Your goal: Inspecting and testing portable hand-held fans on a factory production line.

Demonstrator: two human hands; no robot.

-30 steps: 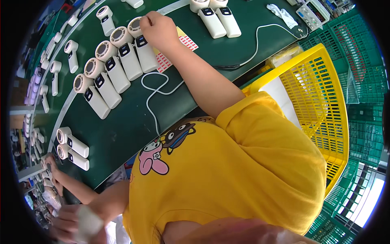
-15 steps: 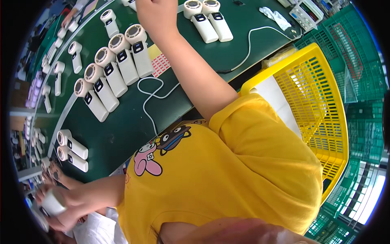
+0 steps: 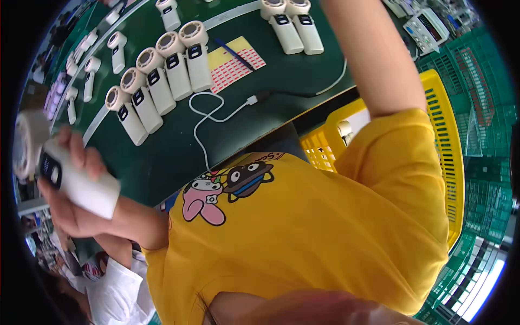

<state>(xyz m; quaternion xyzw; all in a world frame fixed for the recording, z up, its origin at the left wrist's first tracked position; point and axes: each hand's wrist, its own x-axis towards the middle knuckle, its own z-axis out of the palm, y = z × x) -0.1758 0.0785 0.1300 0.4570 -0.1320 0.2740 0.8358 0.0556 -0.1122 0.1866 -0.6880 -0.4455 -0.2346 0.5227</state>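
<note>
Head view — green tabletop (image 3: 168, 149), green crates (image 3: 495, 97)

Held device (image 3: 93, 190): off-white plastic, smooth, satin; its display panel (image 3: 51, 169) dark, glossy. Row of devices (image 3: 161, 93): same pale plastic, smooth, near matt. Desk (image 3: 162, 154): green top, smooth, soft sheen. Label sheet (image 3: 227, 76): flat paper. Cable (image 3: 195, 132): smooth white plastic jacket. Basket (image 3: 430, 79): yellow moulded plastic, slotted, slight gloss. Crates (image 3: 482, 130): green plastic lattice. Shirt (image 3: 314, 238): yellow cloth, matt, creased.
</note>
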